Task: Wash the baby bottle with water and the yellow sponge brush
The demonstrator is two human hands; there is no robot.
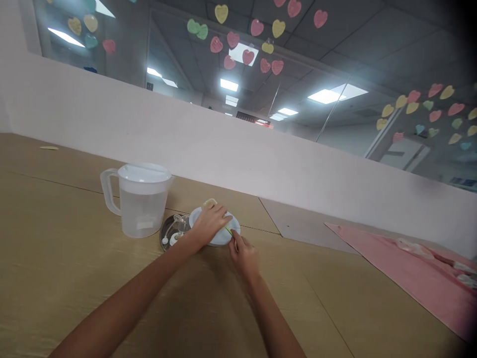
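We saw one pitcher with one unreadable label. Right fingers pinched one green stick; whether curled left fingers gripped anything, we couldn't tell.

The pitcher looks like smooth, translucent plastic, the round dish shiny metal, the pale plate smooth, the tan tabletop faintly glossy, the pink sheet matt cloth, and the hearts matt paper on glossy glass.

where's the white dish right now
In the head view, the white dish is slightly left of centre, partly hidden by the left hand, just right of the round metal tray.
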